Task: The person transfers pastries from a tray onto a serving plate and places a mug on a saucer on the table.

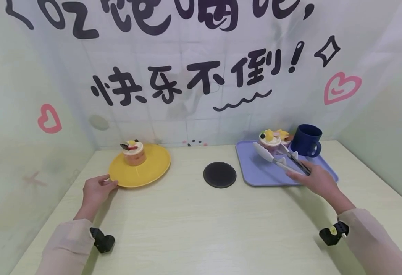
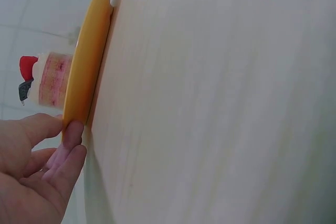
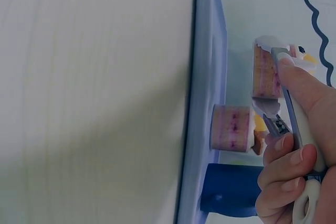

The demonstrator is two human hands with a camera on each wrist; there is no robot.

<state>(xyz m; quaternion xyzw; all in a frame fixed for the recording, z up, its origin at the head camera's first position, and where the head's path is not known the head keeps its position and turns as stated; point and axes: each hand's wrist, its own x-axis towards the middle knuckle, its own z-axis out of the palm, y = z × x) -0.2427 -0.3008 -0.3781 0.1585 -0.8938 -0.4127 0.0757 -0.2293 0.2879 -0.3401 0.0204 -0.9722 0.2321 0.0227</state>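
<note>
L hand [image 1: 97,191] pinches yellow plate [image 1: 157,164] by its rim, thumb above, fingertips below; on it, pink-layered cake [image 1: 134,157] w/ white cream & fruit. Next, round black coaster [image 1: 220,175]. Over blue tray [image 1: 255,170], yellow-topped cake [image 3: 265,72] held clear btwn white-tipped tongs [image 1: 264,153], R hand [image 1: 319,181] curled round handles. Third cake [image 3: 231,128], navy mug [image 1: 304,140] on tray.

A pale, faintly streaked worktop [image 1: 187,221] meets a whitish back wall [image 1: 173,133] printed with big dark Chinese characters [image 1: 205,82], the top row cut off by the view's edge. Beneath them runs a wavy line [image 1: 243,100]; to the right are a star outline [image 1: 328,51] and a pink heart [image 1: 342,88]. The left wall [image 1: 15,88] and right wall [image 1: 386,126] look pale green. Soft light leaves blurred shadows.
</note>
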